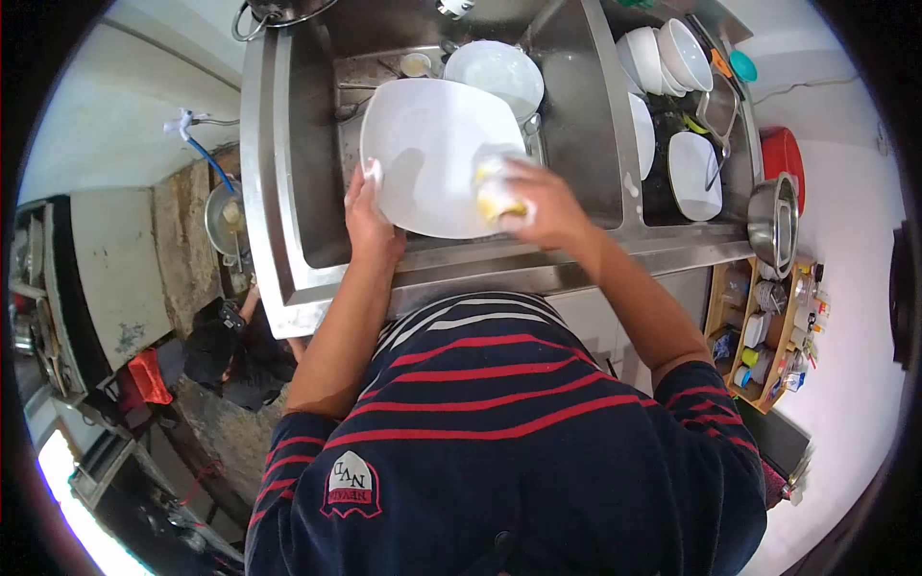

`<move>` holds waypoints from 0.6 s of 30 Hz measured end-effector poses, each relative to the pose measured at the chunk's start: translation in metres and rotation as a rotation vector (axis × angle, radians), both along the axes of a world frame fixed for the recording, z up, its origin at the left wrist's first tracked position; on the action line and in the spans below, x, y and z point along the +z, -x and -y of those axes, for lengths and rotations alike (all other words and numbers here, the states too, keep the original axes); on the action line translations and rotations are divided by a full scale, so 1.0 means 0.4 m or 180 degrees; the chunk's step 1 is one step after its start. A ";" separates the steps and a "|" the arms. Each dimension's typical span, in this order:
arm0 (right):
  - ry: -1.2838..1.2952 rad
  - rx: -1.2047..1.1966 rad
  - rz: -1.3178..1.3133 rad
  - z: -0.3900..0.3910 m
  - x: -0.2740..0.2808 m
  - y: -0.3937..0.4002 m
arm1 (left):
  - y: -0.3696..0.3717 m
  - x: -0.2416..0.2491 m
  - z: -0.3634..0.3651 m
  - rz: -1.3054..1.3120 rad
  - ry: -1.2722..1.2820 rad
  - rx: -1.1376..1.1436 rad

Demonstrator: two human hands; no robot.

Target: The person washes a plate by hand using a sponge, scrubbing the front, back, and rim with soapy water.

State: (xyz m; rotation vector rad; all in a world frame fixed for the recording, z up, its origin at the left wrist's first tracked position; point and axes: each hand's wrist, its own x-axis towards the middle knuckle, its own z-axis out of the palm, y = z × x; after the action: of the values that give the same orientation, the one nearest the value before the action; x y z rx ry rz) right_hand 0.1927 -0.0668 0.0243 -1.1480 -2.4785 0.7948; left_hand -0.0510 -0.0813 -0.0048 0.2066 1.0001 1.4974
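Observation:
A large white plate (423,144) is tilted over the left basin of the steel sink (576,144). My left hand (370,211) grips its lower left edge, with some foam by the thumb. A yellow sponge (495,200) covered in white foam is in my right hand (540,202), pressed on the plate's right side; that hand is slightly blurred. Behind the plate, a round white plate (495,77) lies in the basin beside a small cup (416,64) and some cutlery, partly hidden.
White bowls (684,56), a white dish (694,173) and a strainer stand in the right basin. A steel bowl (771,223) hangs over the right rim. A pot (288,10) sits at the back left. Another person (240,350) crouches at the lower left.

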 end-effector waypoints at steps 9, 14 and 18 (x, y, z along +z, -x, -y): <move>-0.0805 -0.1333 -0.0127 -0.185 -0.117 0.084 | -0.037 -0.011 0.008 -0.0202 0.0244 -0.1160; -0.0708 -0.0705 -0.0515 -0.166 -0.071 0.219 | -0.018 -0.047 0.002 0.0194 0.0207 -0.0797; -0.0256 -0.0398 -0.0482 -0.107 -0.032 0.251 | -0.017 -0.038 -0.006 0.0149 0.0093 -0.0736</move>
State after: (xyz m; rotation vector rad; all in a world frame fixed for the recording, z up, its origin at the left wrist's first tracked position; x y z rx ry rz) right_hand 0.0924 -0.0240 0.0113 -1.1567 -2.2702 0.7125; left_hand -0.0441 -0.0788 -0.0202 0.2564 0.9271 1.2711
